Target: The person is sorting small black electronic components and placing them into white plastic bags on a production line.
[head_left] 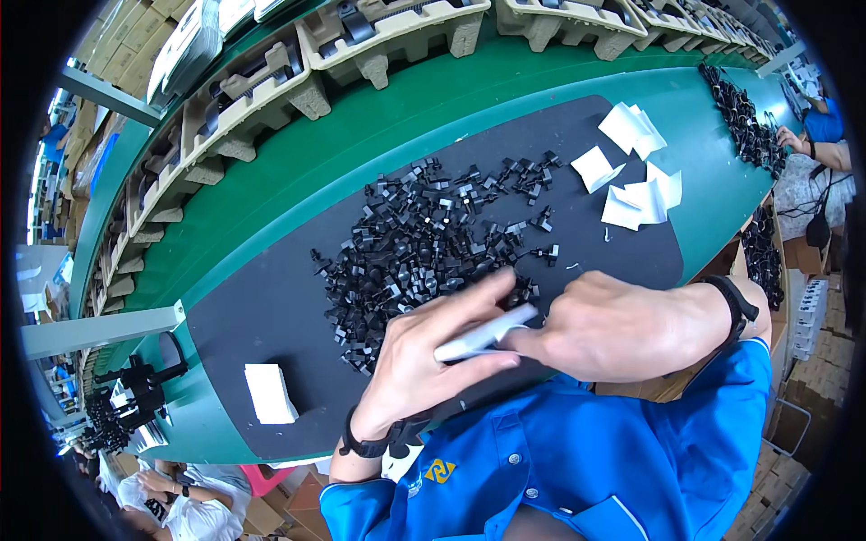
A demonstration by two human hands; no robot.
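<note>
In front of my body, my left hand (424, 352) grips a slim white piece, apparently folded paper (474, 340), between thumb and fingers. My right hand (600, 326) is curled, with its fingertips at the right end of that white piece; motion blurs them, and whether they pinch it is hard to see. Just beyond both hands lies a big heap of small black plastic parts (410, 239), knob-like with short stems. The heap rests on a dark grey mat (271, 338). My left fingers reach over its near edge.
White folded sheets (631, 203) lie at the mat's far right, and a white paper stack (269, 394) at its left. Moulded pulp trays (392, 41) line the green conveyor (433, 99). A metal post (104, 332) juts in from the left. Black cables (744, 122) lie near a co-worker's hand (794, 142).
</note>
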